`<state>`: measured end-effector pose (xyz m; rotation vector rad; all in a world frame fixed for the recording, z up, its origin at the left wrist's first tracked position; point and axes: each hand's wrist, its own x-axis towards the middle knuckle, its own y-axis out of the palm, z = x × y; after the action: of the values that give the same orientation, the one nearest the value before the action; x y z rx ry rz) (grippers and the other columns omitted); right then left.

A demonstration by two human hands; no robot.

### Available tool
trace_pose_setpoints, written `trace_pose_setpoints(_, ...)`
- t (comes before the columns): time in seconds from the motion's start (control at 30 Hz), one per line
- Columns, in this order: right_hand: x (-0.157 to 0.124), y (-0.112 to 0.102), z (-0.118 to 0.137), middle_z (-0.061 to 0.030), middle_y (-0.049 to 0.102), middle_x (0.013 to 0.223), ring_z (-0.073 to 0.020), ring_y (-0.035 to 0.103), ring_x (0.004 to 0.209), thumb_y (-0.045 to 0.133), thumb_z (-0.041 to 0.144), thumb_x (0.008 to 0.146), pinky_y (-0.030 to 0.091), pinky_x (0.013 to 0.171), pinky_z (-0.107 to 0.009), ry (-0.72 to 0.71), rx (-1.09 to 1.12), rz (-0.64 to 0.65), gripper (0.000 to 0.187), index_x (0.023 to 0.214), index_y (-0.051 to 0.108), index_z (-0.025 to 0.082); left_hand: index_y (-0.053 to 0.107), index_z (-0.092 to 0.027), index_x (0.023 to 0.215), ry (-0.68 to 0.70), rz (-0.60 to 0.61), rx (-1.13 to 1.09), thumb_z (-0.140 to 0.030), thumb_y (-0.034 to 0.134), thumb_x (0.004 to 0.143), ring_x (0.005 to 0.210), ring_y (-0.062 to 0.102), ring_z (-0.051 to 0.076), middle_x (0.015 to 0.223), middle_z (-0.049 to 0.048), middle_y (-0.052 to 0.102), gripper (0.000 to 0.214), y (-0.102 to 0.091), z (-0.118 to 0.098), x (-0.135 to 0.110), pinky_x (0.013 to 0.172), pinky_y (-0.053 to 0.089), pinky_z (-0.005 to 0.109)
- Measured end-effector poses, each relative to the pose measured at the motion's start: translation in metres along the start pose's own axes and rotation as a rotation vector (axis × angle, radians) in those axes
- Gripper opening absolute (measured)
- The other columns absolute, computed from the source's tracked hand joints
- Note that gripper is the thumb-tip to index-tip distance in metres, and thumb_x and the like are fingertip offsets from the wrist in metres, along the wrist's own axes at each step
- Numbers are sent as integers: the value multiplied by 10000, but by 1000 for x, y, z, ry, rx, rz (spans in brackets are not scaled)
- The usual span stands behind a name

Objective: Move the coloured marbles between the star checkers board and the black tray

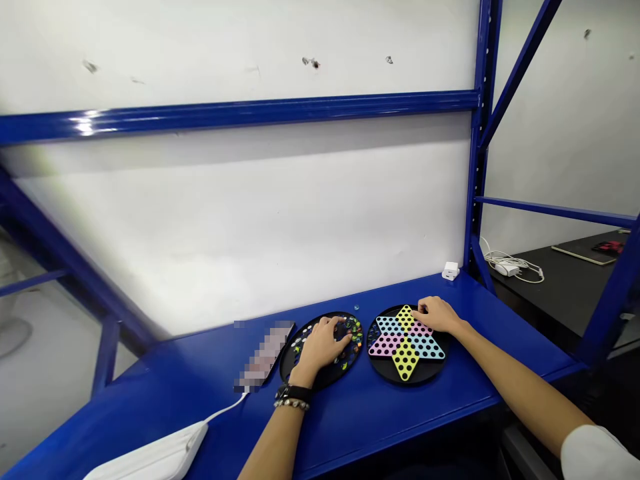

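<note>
My left hand (pixel 323 345) lies palm down over a round black tray (pixel 327 379) holding several coloured glass marbles (pixel 356 332). Its fingers curve among the marbles, and whatever is under them is hidden. To the right, my right hand (pixel 436 315) rests with curled fingertips at the upper points of a black round Chinese checkers board (pixel 381 368). The board has a star of yellow, pink and pale blue points with black holes. One loose marble (pixel 357 307) lies on the blue shelf behind the two boards.
Both boards sit on a blue steel shelf (pixel 400 413) against a white wall. A pixelated phone (pixel 263 357) lies left of the tray, with a white cable (pixel 225 408) to a white device (pixel 150 460). A white charger (pixel 451 271) stands at the back. A black table (pixel 550 287) lies beyond the right upright.
</note>
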<state>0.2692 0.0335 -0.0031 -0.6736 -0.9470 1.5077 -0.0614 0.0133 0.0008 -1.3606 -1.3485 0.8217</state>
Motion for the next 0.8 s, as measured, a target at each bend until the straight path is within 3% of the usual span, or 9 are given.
trace_pose_setpoints(0.27,1,1,0,-17,661,752,-143,573,684,581,467,865,315,577,-243,5,-2,9,330,672,584,199,637,-195,917,107,54,-149,-341,527,841,863,633,210,933,62,683,198,0,-8,1,774,470,315)
trace_pose_setpoints(0.43,1,2,-2,-16,658,744,-142,572,686,567,459,870,312,575,-239,-2,-3,7,326,671,583,201,660,-196,895,110,98,-227,-336,544,827,809,637,195,880,48,703,194,-5,-17,-1,751,473,306)
trace_pose_setpoints(0.63,1,1,-1,-20,657,749,-143,571,691,567,454,869,315,579,-242,-4,-3,11,319,678,588,199,666,-194,936,117,17,-318,-404,510,848,765,635,183,878,51,709,275,-14,-21,-5,732,488,307)
trace_pose_setpoints(0.8,-1,-1,1,-22,659,770,-145,576,712,586,441,862,320,581,-246,3,-3,6,303,682,589,197,720,-208,898,196,164,-290,-397,548,831,762,636,180,844,32,720,264,-20,-25,-10,705,474,279)
